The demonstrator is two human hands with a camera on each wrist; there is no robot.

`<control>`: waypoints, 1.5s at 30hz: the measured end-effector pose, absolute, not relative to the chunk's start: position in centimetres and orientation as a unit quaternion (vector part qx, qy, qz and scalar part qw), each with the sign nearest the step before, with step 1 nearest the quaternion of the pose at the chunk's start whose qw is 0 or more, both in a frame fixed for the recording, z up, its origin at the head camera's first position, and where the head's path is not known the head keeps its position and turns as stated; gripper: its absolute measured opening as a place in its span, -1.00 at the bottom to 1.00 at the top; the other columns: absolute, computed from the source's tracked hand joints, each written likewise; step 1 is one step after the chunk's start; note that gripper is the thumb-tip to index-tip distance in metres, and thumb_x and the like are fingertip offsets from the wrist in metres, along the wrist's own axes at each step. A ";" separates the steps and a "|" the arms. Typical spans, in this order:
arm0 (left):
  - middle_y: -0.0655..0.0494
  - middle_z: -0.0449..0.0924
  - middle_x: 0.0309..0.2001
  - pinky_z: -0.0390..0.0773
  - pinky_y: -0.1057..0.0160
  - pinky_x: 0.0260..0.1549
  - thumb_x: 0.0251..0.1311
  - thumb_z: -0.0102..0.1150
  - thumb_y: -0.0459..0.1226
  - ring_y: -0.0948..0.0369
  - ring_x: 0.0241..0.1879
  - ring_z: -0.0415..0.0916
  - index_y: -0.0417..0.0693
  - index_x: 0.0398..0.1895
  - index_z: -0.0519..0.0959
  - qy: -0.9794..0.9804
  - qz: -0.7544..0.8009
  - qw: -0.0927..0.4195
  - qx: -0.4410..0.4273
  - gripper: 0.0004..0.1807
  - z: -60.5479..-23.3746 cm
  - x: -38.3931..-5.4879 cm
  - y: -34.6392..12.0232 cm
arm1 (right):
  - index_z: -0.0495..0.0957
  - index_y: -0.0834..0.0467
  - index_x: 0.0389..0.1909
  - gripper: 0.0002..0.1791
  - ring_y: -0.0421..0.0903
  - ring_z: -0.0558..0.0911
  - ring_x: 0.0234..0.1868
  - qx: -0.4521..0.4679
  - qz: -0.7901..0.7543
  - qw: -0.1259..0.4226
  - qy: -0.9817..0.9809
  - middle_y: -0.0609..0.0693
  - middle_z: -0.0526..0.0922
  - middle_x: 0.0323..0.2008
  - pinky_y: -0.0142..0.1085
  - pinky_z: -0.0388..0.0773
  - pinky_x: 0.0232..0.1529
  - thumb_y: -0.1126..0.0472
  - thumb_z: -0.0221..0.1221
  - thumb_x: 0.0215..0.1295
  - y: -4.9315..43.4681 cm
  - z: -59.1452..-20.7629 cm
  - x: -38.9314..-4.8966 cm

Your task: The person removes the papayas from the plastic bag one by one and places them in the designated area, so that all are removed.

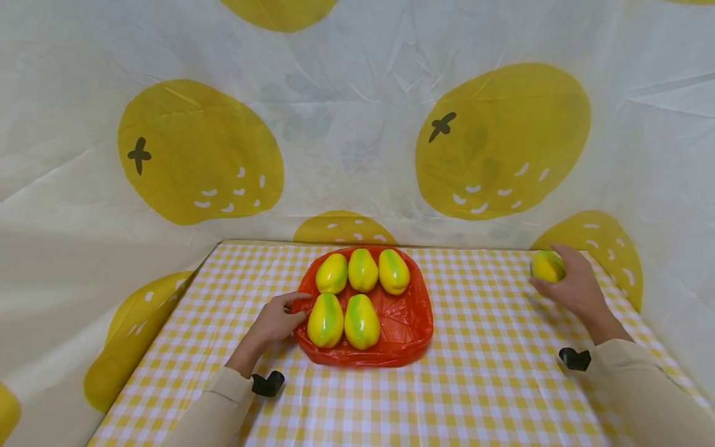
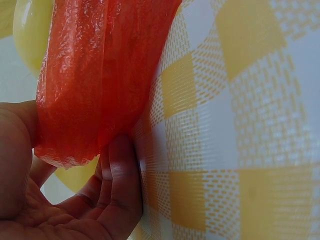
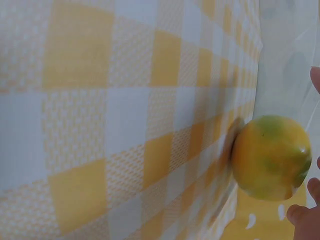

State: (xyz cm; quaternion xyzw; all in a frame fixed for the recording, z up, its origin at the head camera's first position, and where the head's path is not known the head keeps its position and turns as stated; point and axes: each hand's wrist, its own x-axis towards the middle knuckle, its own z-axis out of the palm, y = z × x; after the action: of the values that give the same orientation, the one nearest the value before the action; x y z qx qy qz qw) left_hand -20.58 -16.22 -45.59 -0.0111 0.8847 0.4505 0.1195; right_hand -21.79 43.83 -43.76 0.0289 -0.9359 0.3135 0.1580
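A red plastic-covered tray (image 1: 402,323) lies mid-table and carries several glossy yellow-green papayas (image 1: 362,323) in two rows. My left hand (image 1: 279,320) is at its left edge. In the left wrist view the thumb is on one side of the red rim (image 2: 95,90) and the curled fingers (image 2: 120,170) on the other, holding it. Far off to the right, my right hand (image 1: 575,282) reaches around a single papaya (image 1: 546,267), thumb and fingers spread to either side. In the right wrist view this papaya (image 3: 272,157) rests at the tablecloth, with fingertips (image 3: 297,215) close by it.
A yellow-and-white checked cloth (image 1: 480,347) covers the table. Behind it and at the sides hangs a pale curtain (image 1: 346,155) printed with large yellow fruits. The tray's front right part shows bare red plastic. Dark wrist mounts (image 1: 268,383) sit at both sleeves.
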 end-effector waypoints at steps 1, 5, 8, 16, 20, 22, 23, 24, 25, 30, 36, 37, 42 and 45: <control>-0.14 0.60 0.17 0.53 0.29 -0.34 0.32 0.16 -0.27 0.06 -0.19 0.49 0.06 0.31 0.61 0.884 0.451 0.120 -0.012 -0.53 -45.6 -20.6 -16.2 | 0.15 0.41 0.54 -0.05 0.61 0.19 0.40 0.029 0.311 0.159 -0.937 0.57 0.19 0.47 0.46 0.19 0.23 0.17 0.40 0.23 43.5 -43.6 -21.8; -0.15 0.60 0.15 0.53 0.29 -0.36 0.31 0.16 -0.28 0.06 -0.21 0.49 0.06 0.30 0.62 0.883 0.453 0.120 -0.011 -0.53 -45.6 -20.6 -16.3 | 0.16 0.42 0.53 -0.07 0.62 0.14 0.44 0.029 0.305 0.160 -0.938 0.57 0.16 0.49 0.51 0.11 0.32 0.21 0.40 0.24 42.4 -43.2 -21.8; -0.15 0.60 0.14 0.54 0.29 -0.37 0.31 0.15 -0.29 0.08 -0.24 0.49 0.04 0.31 0.61 0.882 0.455 0.121 -0.008 -0.52 -45.7 -20.7 -16.3 | 0.15 0.43 0.53 -0.06 0.62 0.10 0.47 0.034 0.306 0.156 -0.939 0.57 0.13 0.50 0.53 0.05 0.35 0.22 0.41 0.25 41.6 -42.8 -21.7; -0.14 0.60 0.09 0.52 0.29 -0.40 0.31 0.16 -0.30 0.09 -0.30 0.47 0.04 0.29 0.62 0.882 0.456 0.119 -0.009 -0.53 -45.8 -20.7 -16.3 | 0.03 0.32 0.62 -0.01 0.61 0.01 0.53 0.035 0.334 0.108 -0.936 0.49 -0.03 0.60 0.56 0.06 0.30 0.13 0.37 0.34 39.3 -42.1 -21.2; -0.14 0.59 0.09 0.52 0.29 -0.40 0.32 0.16 -0.30 0.10 -0.32 0.47 0.04 0.29 0.62 0.882 0.457 0.120 -0.008 -0.54 -45.8 -20.7 -16.3 | 0.02 0.29 0.63 0.02 0.59 0.00 0.54 0.036 0.337 0.095 -0.936 0.46 -0.05 0.61 0.55 0.06 0.30 0.05 0.38 0.34 38.3 -41.9 -20.9; -0.15 0.58 0.09 0.52 0.29 -0.40 0.32 0.16 -0.30 0.10 -0.32 0.46 0.05 0.29 0.62 0.881 0.457 0.121 -0.009 -0.54 -45.8 -20.7 -16.3 | 0.02 0.28 0.63 0.03 0.58 0.01 0.55 0.038 0.335 0.094 -0.937 0.45 -0.04 0.61 0.54 0.07 0.30 0.04 0.38 0.34 38.0 -41.9 -20.9; -0.15 0.58 0.09 0.51 0.29 -0.40 0.32 0.16 -0.30 0.10 -0.32 0.47 0.05 0.29 0.62 0.881 0.457 0.121 -0.008 -0.54 -45.8 -20.7 -16.3 | 0.02 0.28 0.63 0.03 0.58 0.01 0.55 0.039 0.334 0.094 -0.937 0.45 -0.03 0.61 0.54 0.08 0.30 0.04 0.38 0.33 37.9 -41.9 -20.9; -0.15 0.58 0.08 0.51 0.29 -0.41 0.33 0.16 -0.30 0.10 -0.32 0.47 0.04 0.30 0.62 0.881 0.457 0.121 -0.007 -0.54 -45.8 -20.7 -16.3 | 0.02 0.27 0.63 0.03 0.57 0.02 0.55 0.041 0.334 0.095 -0.937 0.45 -0.02 0.61 0.54 0.08 0.30 0.04 0.38 0.33 37.8 -41.9 -20.8; -0.16 0.58 0.08 0.51 0.29 -0.41 0.33 0.16 -0.29 0.09 -0.32 0.47 0.04 0.29 0.62 0.881 0.458 0.121 -0.007 -0.54 -45.8 -20.6 -16.2 | 0.03 0.27 0.63 0.03 0.57 0.02 0.55 0.043 0.333 0.096 -0.937 0.44 -0.01 0.61 0.53 0.09 0.30 0.03 0.38 0.33 37.7 -41.9 -20.8; -0.16 0.59 0.07 0.50 0.30 -0.42 0.32 0.17 -0.28 0.09 -0.31 0.46 0.04 0.29 0.62 0.882 0.456 0.118 -0.001 -0.54 -45.7 -20.6 -16.3 | 0.06 0.26 0.63 0.02 0.55 0.03 0.56 0.053 0.338 0.099 -0.934 0.43 0.01 0.61 0.53 0.08 0.30 0.04 0.39 0.32 37.3 -41.8 -20.7; -0.16 0.60 0.10 0.51 0.29 -0.40 0.31 0.17 -0.30 0.09 -0.28 0.47 0.03 0.30 0.62 0.884 0.453 0.116 0.003 -0.53 -45.7 -20.6 -16.3 | 0.10 0.28 0.60 -0.02 0.56 0.07 0.54 0.066 0.326 0.105 -0.937 0.43 0.07 0.59 0.52 0.12 0.29 0.06 0.40 0.31 36.7 -41.6 -20.5; -0.16 0.61 0.11 0.51 0.29 -0.39 0.31 0.17 -0.30 0.08 -0.25 0.47 0.02 0.30 0.62 0.885 0.451 0.114 0.005 -0.53 -45.6 -20.6 -16.3 | 0.10 0.28 0.60 -0.02 0.56 0.07 0.53 0.068 0.324 0.105 -0.938 0.43 0.07 0.59 0.53 0.12 0.28 0.07 0.39 0.31 36.6 -41.6 -20.5; -0.16 0.62 0.15 0.54 0.29 -0.35 0.30 0.16 -0.30 0.06 -0.16 0.49 0.03 0.29 0.63 0.891 0.440 0.110 0.008 -0.52 -45.4 -20.5 -16.3 | 0.11 0.28 0.60 -0.04 0.57 0.08 0.53 0.074 0.322 0.103 -0.938 0.43 0.06 0.59 0.54 0.13 0.27 0.07 0.38 0.32 36.2 -41.4 -20.3; -0.15 0.63 0.15 0.55 0.29 -0.35 0.30 0.15 -0.30 0.06 -0.17 0.50 0.04 0.29 0.63 0.893 0.436 0.110 0.008 -0.52 -45.4 -20.6 -16.3 | 0.13 0.27 0.59 -0.04 0.56 0.10 0.52 0.079 0.322 0.103 -0.938 0.42 0.06 0.59 0.53 0.15 0.26 0.07 0.39 0.31 35.8 -41.3 -20.2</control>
State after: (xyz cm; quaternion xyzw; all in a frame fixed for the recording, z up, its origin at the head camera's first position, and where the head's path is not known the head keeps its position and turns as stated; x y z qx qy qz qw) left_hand -20.59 -16.34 -45.42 0.0075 0.8930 0.4363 0.1102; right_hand -20.18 35.84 -41.27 0.0787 -0.9377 0.3223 0.1033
